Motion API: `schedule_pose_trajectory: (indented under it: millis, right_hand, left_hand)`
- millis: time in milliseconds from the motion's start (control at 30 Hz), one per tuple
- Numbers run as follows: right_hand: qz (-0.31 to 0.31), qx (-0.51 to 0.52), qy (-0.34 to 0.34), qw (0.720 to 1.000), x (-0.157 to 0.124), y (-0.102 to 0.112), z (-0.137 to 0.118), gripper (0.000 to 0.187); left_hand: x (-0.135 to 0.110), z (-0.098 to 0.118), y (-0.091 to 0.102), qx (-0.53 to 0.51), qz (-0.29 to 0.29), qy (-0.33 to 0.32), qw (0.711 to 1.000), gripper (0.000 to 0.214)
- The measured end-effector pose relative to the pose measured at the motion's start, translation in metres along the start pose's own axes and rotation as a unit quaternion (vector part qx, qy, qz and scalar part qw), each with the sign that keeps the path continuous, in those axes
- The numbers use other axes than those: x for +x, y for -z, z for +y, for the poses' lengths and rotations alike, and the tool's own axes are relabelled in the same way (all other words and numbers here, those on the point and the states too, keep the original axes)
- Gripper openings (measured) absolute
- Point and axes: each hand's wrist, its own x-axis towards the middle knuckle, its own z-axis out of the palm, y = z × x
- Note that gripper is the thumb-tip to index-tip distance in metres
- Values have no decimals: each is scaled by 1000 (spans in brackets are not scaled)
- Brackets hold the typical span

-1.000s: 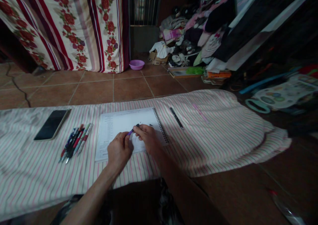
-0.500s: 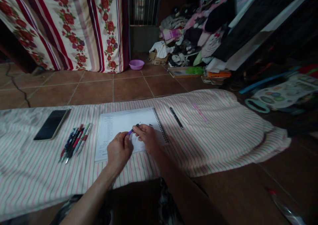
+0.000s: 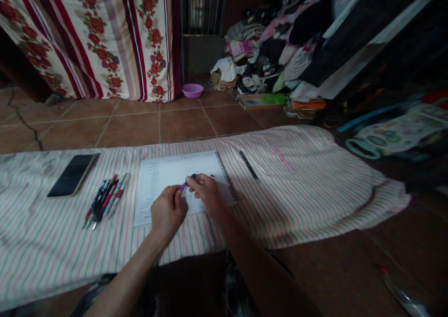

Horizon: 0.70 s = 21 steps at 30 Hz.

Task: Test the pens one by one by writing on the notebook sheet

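Observation:
Both hands meet over a spiral notebook (image 3: 168, 174) lying on a striped cloth (image 3: 308, 191) spread on the floor. My left hand (image 3: 168, 213) and my right hand (image 3: 206, 193) are closed on the two ends of a purple pen (image 3: 187, 181), held just above the page. A row of several pens (image 3: 105, 200) lies left of the notebook. One black pen (image 3: 248, 166) lies to the notebook's right.
A dark phone (image 3: 72, 175) rests on the cloth at far left. Beyond the cloth are brown floor tiles, a floral curtain (image 3: 105, 37), a small purple bowl (image 3: 192, 91) and a heap of clothes (image 3: 280, 41). A toy board (image 3: 395, 132) lies at right.

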Motion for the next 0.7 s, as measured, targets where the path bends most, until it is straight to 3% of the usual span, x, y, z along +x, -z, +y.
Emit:
schedule_pose_trajectory:
  millis: [100,300,567,700]
  right_hand:
    - [6,16,13,1000,1,0,3,21]
    - [-64,128,-32,989,-4,-1,-7,23]
    - [-6,30,-8,1000,-2,0,-3,21]
    - [-35,66,-13,997,-3,0,-8,18]
  left_hand:
    - [0,0,0,3,-10,5,1000,29]
    - [1,0,0,-15,0,15,1000,28]
    - [0,0,0,-10,-3,10,1000,30]
    - [1,0,0,-8,-4,15,1000,29]
